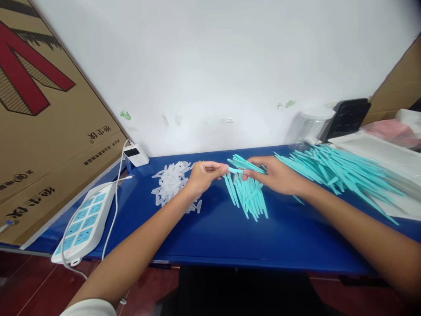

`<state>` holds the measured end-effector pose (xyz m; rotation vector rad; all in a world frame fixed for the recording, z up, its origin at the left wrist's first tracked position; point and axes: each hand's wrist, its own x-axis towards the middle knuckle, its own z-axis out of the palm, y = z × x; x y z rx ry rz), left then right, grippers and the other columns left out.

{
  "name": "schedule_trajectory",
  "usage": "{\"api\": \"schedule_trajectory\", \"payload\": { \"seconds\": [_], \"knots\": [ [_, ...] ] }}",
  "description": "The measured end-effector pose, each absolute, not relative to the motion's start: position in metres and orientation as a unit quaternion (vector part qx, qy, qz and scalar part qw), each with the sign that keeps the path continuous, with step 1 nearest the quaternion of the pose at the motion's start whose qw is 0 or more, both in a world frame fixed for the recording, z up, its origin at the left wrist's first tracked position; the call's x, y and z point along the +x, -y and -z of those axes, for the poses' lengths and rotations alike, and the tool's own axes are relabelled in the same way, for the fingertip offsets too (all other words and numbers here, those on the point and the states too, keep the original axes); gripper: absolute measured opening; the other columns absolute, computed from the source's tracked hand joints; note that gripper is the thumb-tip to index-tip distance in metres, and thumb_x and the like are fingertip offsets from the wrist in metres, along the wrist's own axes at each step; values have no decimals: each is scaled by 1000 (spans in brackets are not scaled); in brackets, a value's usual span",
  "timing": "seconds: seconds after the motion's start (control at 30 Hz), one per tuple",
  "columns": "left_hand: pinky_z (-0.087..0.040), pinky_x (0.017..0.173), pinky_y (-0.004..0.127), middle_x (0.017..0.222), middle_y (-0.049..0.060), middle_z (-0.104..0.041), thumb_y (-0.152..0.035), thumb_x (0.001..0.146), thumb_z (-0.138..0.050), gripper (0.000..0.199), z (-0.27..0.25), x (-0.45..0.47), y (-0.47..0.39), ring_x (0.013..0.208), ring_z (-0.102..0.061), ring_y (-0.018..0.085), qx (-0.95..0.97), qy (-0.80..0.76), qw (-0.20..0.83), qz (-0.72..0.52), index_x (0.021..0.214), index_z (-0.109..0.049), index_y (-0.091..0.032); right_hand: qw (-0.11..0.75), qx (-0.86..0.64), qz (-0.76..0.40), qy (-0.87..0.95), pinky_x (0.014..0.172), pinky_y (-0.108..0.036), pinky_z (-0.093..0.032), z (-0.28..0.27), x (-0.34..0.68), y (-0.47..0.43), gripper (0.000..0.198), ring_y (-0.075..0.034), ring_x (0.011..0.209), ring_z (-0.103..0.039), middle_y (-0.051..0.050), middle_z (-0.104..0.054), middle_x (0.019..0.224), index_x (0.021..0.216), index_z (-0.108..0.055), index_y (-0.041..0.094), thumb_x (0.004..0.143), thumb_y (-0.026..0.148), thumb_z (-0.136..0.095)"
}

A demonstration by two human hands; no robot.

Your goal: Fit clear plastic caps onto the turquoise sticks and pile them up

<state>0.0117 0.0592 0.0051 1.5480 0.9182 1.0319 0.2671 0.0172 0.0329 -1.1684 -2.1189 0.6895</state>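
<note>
My left hand (204,174) is closed in a pinch at the left end of a slim turquoise plastic stick (235,170), shaped like an eyebrow razor. Whether a cap sits between those fingertips is hidden. The fingers of my right hand (274,174) are wrapped round a small bunch of the same sticks (248,163) and also steady the pinched one. Below the hands lies a pile of turquoise sticks (251,197) on the blue table. Just left of my left hand is a heap of small translucent plastic caps (171,182).
A larger heap of turquoise sticks (332,169) lies at the right beside a white sheet (401,162). Behind it stand a clear jar (311,125) and a black object (348,118). On the left are a power strip (87,219), cables, a white device (136,154) and a large carton (49,131).
</note>
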Motion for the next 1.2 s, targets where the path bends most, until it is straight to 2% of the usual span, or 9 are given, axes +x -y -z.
{"api": "schedule_trajectory", "payload": {
  "seconds": [0.13, 0.23, 0.33, 0.4, 0.5, 0.6, 0.83, 1.0, 1.2],
  "knots": [
    [-55, 70, 30, 91, 11, -81, -49, 80, -87, 38, -7, 13, -59, 82, -70, 19, 656, -375, 497, -427, 97, -84, -15, 302, -452, -272, 794, 56, -30, -32, -36, 266, -16, 44, -14, 57, -42, 1, -60, 72, 91, -79, 21, 100, 59, -58],
    [-56, 69, 31, 95, 12, -80, -55, 88, -77, 44, -16, 3, -68, 79, -70, 19, 710, -376, 454, -385, 107, -82, -15, 301, -462, -284, 784, 56, -30, -33, -37, 266, -16, 43, -13, 56, -43, 0, -62, 73, 90, -78, 21, 100, 58, -59],
    [-54, 71, 33, 93, 11, -79, -52, 97, -66, 46, -27, -19, -84, 77, -69, 20, 786, -417, 314, -331, 123, -77, -16, 305, -467, -297, 775, 56, -30, -37, -35, 267, -18, 40, -13, 58, -47, -2, -71, 86, 93, -74, 20, 98, 58, -61],
    [-52, 75, 35, 94, 10, -77, -44, 93, -71, 34, -30, -37, -95, 83, -69, 22, 833, -444, 186, -271, 113, -80, -18, 302, -471, -331, 760, 54, -30, -39, -32, 269, -20, 36, -13, 56, -48, -3, -75, 93, 98, -67, 21, 97, 57, -63],
    [-51, 80, 36, 104, 11, -77, -41, 90, -74, 26, -28, -55, -107, 96, -69, 26, 883, -414, 143, -167, 106, -82, -21, 299, -474, -381, 735, 52, -30, -40, -27, 272, -23, 35, -13, 54, -48, -4, -78, 100, 101, -53, 24, 94, 56, -66],
    [-50, 79, 35, 108, 10, -75, -41, 89, -74, 25, -24, -60, -110, 99, -68, 27, 899, -396, 156, -103, 103, -81, -22, 295, -472, -399, 729, 51, -30, -40, -25, 273, -24, 39, -12, 53, -47, -5, -80, 99, 98, -46, 26, 93, 58, -67],
    [-45, 66, 32, 92, 10, -74, -41, 89, -71, 23, -19, -52, -106, 81, -66, 23, 884, -414, 188, -111, 83, -73, -19, 274, -473, -394, 739, 53, -32, -40, -31, 270, -21, 49, -14, 53, -52, -5, -79, 88, 87, -45, 25, 91, 70, -65],
    [-47, 65, 30, 89, 8, -76, -45, 94, -68, 25, -18, -43, -98, 75, -68, 21, 851, -408, 262, -200, 94, -70, -21, 272, -478, -359, 754, 57, -33, -40, -28, 272, -22, 49, -16, 51, -53, -1, -69, 64, 85, -52, 23, 95, 71, -60],
    [-55, 74, 33, 87, 11, -79, -48, 94, -72, 32, -22, -24, -88, 82, -74, 20, 799, -357, 389, -289, 101, -76, -17, 286, -463, -363, 757, 55, -33, -42, -26, 272, -24, 46, -14, 51, -55, -5, -79, 88, 87, -51, 23, 95, 67, -62]
  ]
}}
